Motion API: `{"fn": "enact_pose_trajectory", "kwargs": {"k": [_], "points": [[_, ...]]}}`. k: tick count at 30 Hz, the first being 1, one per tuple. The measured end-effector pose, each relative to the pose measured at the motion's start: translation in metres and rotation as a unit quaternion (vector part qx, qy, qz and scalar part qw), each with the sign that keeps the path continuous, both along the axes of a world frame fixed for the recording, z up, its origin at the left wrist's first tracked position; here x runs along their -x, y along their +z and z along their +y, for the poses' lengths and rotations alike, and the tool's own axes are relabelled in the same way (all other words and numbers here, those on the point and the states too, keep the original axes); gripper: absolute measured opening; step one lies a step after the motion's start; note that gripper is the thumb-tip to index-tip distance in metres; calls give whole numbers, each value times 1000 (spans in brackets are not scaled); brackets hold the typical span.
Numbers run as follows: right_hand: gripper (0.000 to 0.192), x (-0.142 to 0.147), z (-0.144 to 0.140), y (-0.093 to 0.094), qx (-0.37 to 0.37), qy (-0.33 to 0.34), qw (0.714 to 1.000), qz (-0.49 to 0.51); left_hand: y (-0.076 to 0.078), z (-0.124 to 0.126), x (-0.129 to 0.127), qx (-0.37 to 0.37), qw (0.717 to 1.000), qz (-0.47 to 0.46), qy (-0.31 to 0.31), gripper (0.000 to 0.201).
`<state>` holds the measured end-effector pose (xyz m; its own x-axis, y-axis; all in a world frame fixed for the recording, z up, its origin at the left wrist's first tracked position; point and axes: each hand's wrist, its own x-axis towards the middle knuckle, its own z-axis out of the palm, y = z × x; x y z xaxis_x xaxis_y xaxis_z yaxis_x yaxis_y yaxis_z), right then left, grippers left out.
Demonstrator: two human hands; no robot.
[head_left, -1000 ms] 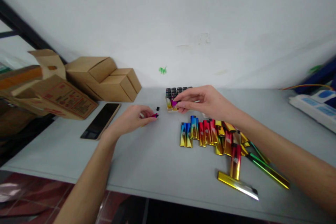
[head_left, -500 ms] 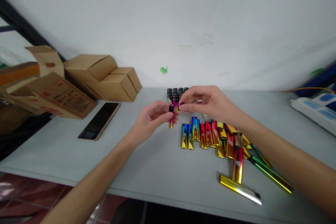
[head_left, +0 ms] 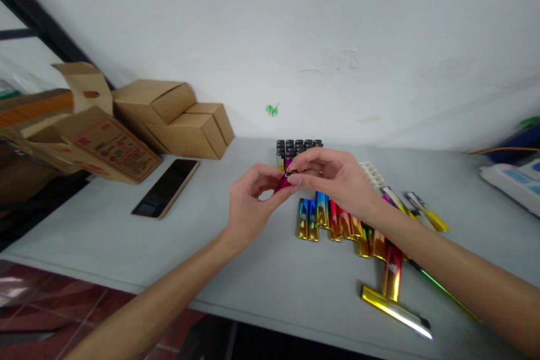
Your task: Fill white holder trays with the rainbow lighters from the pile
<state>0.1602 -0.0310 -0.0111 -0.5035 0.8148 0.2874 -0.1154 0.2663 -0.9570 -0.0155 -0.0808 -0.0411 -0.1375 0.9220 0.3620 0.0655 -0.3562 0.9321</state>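
My left hand [head_left: 248, 202] and my right hand [head_left: 333, 177] meet above the grey table [head_left: 126, 242], both pinching one small magenta lighter [head_left: 283, 181] between thumb and fingertips. Just behind my hands stands a block of upright lighters with black caps [head_left: 297, 146]. To the right of my hands, partly under my right wrist, lies a row of shiny lighter sleeves [head_left: 333, 219] in blue, red and gold. More sleeves trail toward the front right, ending in a long gold one [head_left: 394, 312].
Cardboard boxes [head_left: 177, 118] are stacked at the back left against the white wall. A dark phone [head_left: 166, 188] lies flat in front of them. A white ridged tray [head_left: 373, 173] sits behind my right wrist. A white power strip [head_left: 512, 180] is at the far right.
My left hand lifted the magenta lighter off the table and carried it right. My right hand left the block of lighters and now pinches the same lighter.
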Motion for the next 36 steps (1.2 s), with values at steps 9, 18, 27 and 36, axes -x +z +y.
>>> {"fn": "enact_pose_trajectory", "kwargs": {"k": [9, 18, 27, 36], "points": [[26, 1, 0, -4, -52, -17, 998, 9, -6, -1, 3, -47, 998, 49, 4, 19], [17, -5, 5, -4, -114, 3, 993, 3, -7, -2, 5, -98, 989, 108, 23, 15], [18, -10, 12, -9, -136, 43, 990, -16, -8, 2, 5, -160, 974, 157, 20, 15], [27, -13, 8, -16, -404, -53, 904, -129, -9, 7, 7, -5, 999, 30, -32, 22]]}}
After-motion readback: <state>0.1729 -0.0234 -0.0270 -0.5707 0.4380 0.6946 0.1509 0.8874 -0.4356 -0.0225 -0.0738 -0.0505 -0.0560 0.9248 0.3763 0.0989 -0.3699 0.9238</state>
